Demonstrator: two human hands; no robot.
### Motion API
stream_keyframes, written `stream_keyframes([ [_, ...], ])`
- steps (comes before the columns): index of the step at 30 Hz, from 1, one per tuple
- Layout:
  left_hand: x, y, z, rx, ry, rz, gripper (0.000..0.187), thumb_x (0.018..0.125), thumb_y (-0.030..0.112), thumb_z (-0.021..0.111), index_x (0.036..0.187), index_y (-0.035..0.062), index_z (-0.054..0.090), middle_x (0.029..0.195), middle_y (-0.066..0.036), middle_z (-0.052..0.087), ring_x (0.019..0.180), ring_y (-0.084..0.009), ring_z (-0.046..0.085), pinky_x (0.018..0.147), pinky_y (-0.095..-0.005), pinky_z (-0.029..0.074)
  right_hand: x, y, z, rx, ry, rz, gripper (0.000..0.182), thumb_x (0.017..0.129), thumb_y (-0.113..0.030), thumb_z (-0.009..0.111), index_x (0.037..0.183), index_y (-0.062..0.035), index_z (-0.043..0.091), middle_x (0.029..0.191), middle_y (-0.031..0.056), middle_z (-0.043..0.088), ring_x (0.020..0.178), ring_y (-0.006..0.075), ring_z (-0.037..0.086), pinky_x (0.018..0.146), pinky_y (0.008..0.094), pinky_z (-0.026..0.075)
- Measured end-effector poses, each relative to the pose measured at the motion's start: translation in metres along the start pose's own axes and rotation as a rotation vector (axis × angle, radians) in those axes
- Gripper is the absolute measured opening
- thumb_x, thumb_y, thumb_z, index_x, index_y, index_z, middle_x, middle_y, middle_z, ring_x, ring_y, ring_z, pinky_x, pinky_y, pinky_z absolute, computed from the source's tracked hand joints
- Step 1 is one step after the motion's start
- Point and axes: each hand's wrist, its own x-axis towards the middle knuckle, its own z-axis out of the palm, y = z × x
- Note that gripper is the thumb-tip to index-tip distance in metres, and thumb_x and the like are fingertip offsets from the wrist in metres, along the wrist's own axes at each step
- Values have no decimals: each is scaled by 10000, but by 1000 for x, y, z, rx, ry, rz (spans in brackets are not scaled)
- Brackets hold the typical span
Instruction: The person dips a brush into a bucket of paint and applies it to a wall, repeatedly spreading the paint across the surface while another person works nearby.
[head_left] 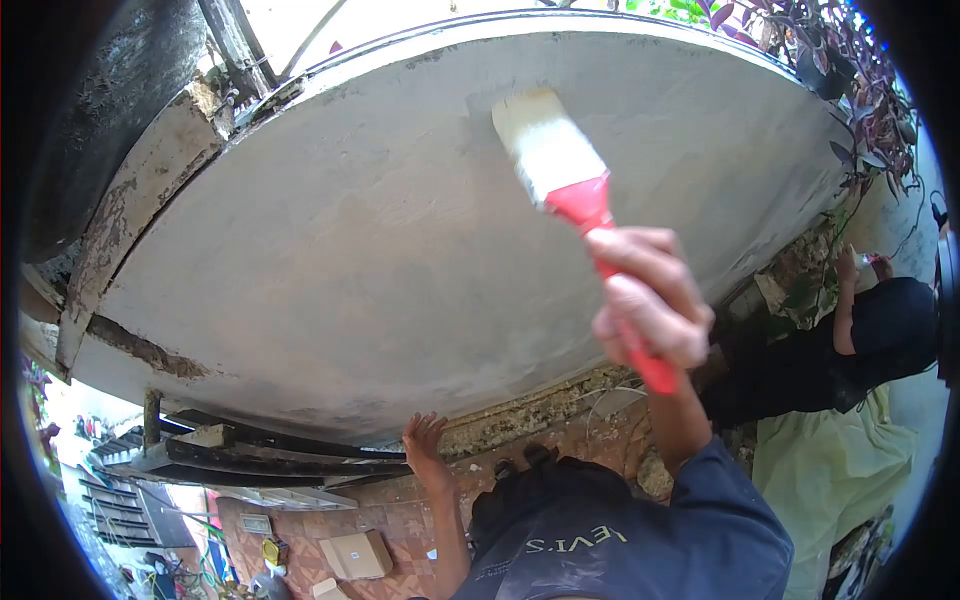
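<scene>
My right hand grips the red handle of a paintbrush, fingers wrapped around it. Pale bristles, tilted up and to the left, meet or nearly meet the upper part of a large grey-white wall; exact contact is hard to tell. The wall has patchy, damp-looking shades. My left hand holds nothing, its fingers spread at the wall's lower edge.
Another person in dark clothes is at the right, holding something small. Hanging plants fill the upper right. Dark beams lie lower left. A cardboard box sits on the tiled floor, and pale green cloth hangs lower right.
</scene>
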Motion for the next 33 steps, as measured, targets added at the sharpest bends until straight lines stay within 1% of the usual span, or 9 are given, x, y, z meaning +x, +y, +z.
stream_keyframes([
  [8, -1, 6, -7, 15, 49, -21, 551, 993, 493, 327, 1276, 39, 461, 1145, -140, 577, 1053, -279, 585, 909, -367, 415, -125, -57, 17, 22, -346, 374, 386, 578, 121, 719, 921, 17, 575, 1107, 183, 609, 895, 343, 582, 662, 345, 545],
  [10, -3, 6, -7, 10, 59, -32, 548, 994, 489, 326, 1276, 39, 460, 1144, -141, 577, 1049, -280, 589, 911, -367, 413, -133, -64, 15, 113, -379, 540, 395, 589, 103, 718, 948, 7, 581, 1078, 170, 611, 861, 345, 570, 662, 361, 528],
  [17, -5, 0, -9, -6, 39, 16, 561, 989, 499, 332, 1272, 34, 462, 1136, -152, 583, 1036, -297, 597, 920, -387, 415, -125, -61, 11, 131, -467, 676, 355, 635, 44, 728, 961, -2, 595, 1011, 177, 609, 831, 335, 565, 673, 374, 499],
  [19, -7, 3, -7, 5, 56, 6, 580, 983, 513, 336, 1267, 23, 462, 1127, -170, 586, 1026, -311, 598, 944, -416, 418, -106, -41, 16, 76, -424, 534, 331, 640, 44, 731, 939, 14, 592, 978, 164, 622, 795, 332, 570, 655, 366, 500],
  [21, -8, 6, -5, 14, 57, 2, 578, 984, 512, 334, 1268, 25, 463, 1131, -166, 589, 1033, -306, 597, 939, -408, 419, -75, -21, 18, 137, -334, 519, 321, 635, 42, 743, 921, 25, 598, 957, 166, 637, 766, 326, 585, 638, 364, 502],
  [25, -7, 9, -4, 10, 55, -18, 578, 984, 510, 337, 1269, 23, 462, 1137, -160, 591, 1036, -301, 599, 929, -399, 423, 14, 0, 16, 73, -113, 68, 325, 611, 19, 768, 902, 19, 623, 911, 174, 668, 717, 270, 612, 579, 322, 514],
  [28, -7, 8, -4, 21, 24, -6, 537, 996, 490, 322, 1265, 51, 474, 1158, -124, 587, 1056, -279, 591, 901, -370, 410, 61, 6, 12, 36, 38, -163, 309, 615, -11, 774, 877, 9, 612, 895, 190, 672, 712, 265, 619, 558, 304, 529],
  [31, -7, 2, -4, -2, 10, 13, 538, 996, 490, 322, 1264, 48, 473, 1154, -126, 589, 1054, -281, 593, 902, -374, 411, 54, 6, 17, 43, 111, -258, 308, 627, -37, 779, 866, 7, 591, 904, 217, 668, 732, 281, 630, 560, 309, 547],
  [33, -8, -3, -7, -19, 13, 4, 544, 994, 493, 324, 1261, 44, 475, 1150, -125, 591, 1051, -281, 595, 917, -381, 411, 21, -2, 23, 70, 63, -132, 300, 652, -33, 771, 872, 12, 572, 933, 226, 662, 746, 292, 635, 577, 321, 559],
])
